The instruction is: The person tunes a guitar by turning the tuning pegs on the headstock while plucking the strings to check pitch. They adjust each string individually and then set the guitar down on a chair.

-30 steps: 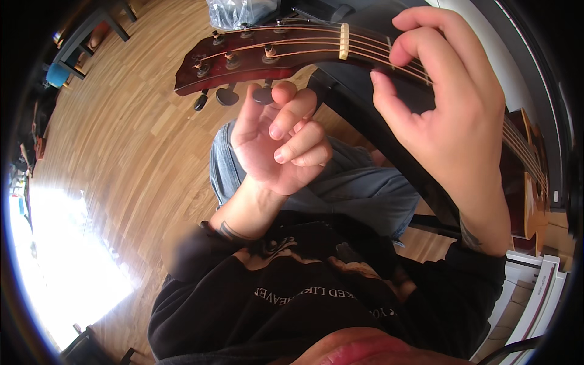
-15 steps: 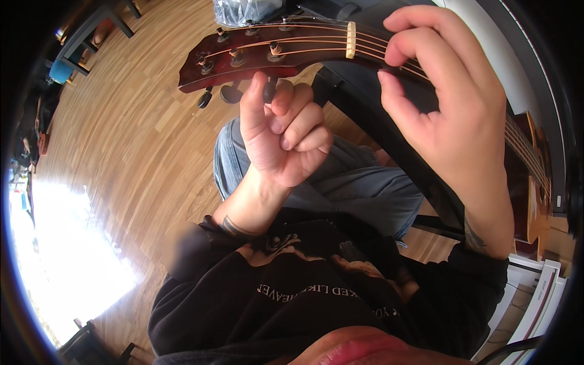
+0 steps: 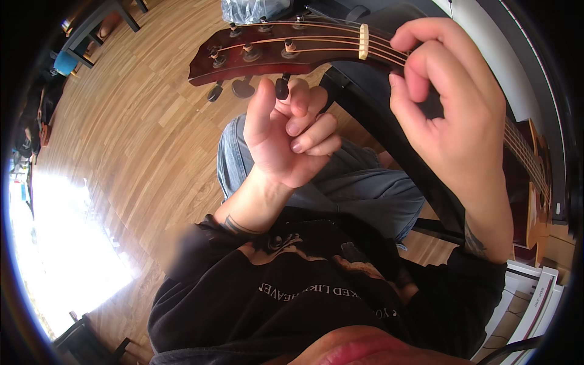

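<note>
A dark red guitar headstock (image 3: 267, 58) with tuning posts and copper-coloured strings spans the upper middle. Under its near edge my left hand (image 3: 289, 134) is raised, thumb and forefinger parted on either side of a black tuning peg (image 3: 282, 86). A gap shows between the thumb and the peg; the other fingers curl loosely. Past the pale nut (image 3: 364, 41), my right hand (image 3: 456, 91) hangs over the strings with bent fingers. Its forefinger tip is at the strings, the middle finger curls toward the palm, and nothing is held. The neck behind this hand is partly hidden.
My crossed legs in jeans (image 3: 377, 188) lie below the guitar. A black bar-like frame (image 3: 395, 134) slants beside them. At right are another wooden guitar (image 3: 535, 213) and a white device (image 3: 526, 304). A clear plastic bag (image 3: 255, 9) lies on the wooden floor (image 3: 152, 121).
The headstock has shifted slightly right and down. My left thumb and forefinger have spread away from the peg. My right middle finger has curled inward from the strings.
</note>
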`<action>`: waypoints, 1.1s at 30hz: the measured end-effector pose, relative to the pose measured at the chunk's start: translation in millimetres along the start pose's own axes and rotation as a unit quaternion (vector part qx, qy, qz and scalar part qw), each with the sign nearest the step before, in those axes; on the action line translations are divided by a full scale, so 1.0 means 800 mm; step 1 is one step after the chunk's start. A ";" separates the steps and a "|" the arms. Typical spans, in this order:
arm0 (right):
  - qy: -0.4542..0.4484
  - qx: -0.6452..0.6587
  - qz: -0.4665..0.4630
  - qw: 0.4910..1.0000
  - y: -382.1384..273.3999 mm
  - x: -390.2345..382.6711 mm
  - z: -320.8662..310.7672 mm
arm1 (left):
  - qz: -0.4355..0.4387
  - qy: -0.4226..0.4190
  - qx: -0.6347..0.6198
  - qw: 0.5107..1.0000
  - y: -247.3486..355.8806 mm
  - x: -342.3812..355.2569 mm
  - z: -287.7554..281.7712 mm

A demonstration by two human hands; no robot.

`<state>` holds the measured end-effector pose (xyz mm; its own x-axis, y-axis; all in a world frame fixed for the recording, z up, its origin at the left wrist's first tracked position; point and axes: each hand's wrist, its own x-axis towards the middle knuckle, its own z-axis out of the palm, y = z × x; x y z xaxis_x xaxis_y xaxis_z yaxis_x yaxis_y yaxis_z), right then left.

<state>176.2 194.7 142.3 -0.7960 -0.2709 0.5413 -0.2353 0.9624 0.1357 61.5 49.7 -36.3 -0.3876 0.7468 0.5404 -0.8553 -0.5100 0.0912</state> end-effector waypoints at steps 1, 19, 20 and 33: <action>0.000 0.005 0.006 1.000 -0.001 0.000 0.001 | 0.005 0.005 0.018 1.000 0.000 0.000 0.001; -0.078 -0.071 0.006 0.994 -0.017 0.001 0.015 | 0.056 0.152 0.157 0.974 0.000 -0.004 0.019; -0.079 -0.062 0.006 0.995 -0.015 0.000 0.013 | 0.052 0.150 0.165 0.973 0.000 -0.004 0.019; -0.062 -0.056 -0.041 0.996 -0.020 0.002 0.012 | -0.040 0.024 0.292 0.955 0.005 -0.009 0.037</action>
<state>173.4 178.4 133.1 -0.8413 -0.3415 0.4189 -0.2437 0.9315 0.2700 71.3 29.5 -14.9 -0.3566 0.8050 0.4742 -0.5513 -0.5911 0.5888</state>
